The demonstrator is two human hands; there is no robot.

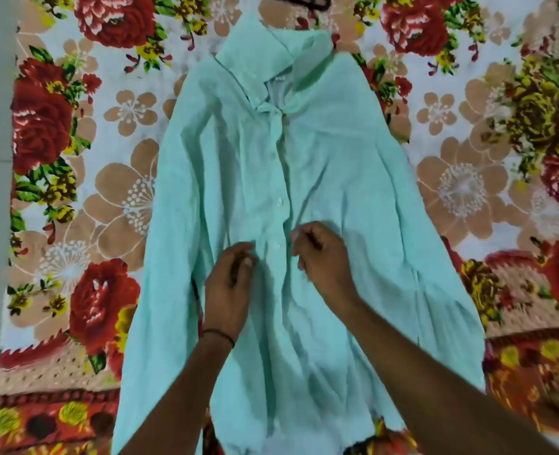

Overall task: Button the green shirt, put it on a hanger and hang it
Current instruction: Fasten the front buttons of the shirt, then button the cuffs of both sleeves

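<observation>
Well, starting at the left, the flowered sheet [58,142] covers the bed. The shirt [337,175] lies flat on it, front up, collar [271,57] away from me and sleeves spread down either side. My left hand [229,284] rests on the shirt just left of the placket, fingers curled and pinching a fold of cloth — a dark band [219,334] circles that wrist. Between my hands sits a white button [276,246], with two more in a line above it toward the collar. Beyond the collar a black hanger [299,3] lies on the sheet, only partly in frame. My right hand [321,257] is just right of the placket, fingers curled over the cloth — through the blur I cannot tell whether it grips anything.
</observation>
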